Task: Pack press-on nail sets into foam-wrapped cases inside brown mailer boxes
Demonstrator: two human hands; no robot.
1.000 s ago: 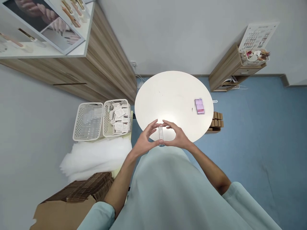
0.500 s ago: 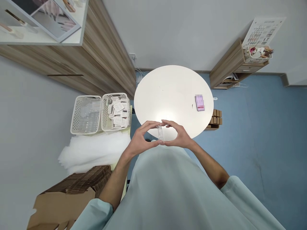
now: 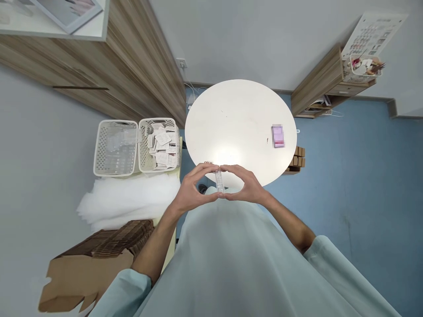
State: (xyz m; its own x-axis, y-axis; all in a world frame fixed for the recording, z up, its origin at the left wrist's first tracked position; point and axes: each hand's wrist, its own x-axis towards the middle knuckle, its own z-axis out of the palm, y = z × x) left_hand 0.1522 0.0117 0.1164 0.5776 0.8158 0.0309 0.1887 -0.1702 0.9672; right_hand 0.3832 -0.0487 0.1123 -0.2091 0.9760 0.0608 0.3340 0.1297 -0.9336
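Left hand (image 3: 190,192) has straightened its fingers (image 3: 203,168) since a second ago, and now it and the right hand (image 3: 253,188) have this little clear case (image 3: 220,181) pinched end to end, near edge of the white desk (image 3: 244,110), blurry purple thing (image 3: 278,135) farther back.

Two hands, a left hand (image 3: 191,191) and a right hand (image 3: 249,187); one clear case (image 3: 219,181).
Around the person: one table (image 3: 244,110), one purple pack (image 3: 278,135), three baskets (image 3: 98,154), two cabinets (image 3: 142,66), one picture frame (image 3: 71,14), one chart (image 3: 373,35), one socket (image 3: 181,62); the packets (image 3: 161,138), flat cartons (image 3: 82,277) and small boxes (image 3: 299,162) are several each, too overlapped to count.
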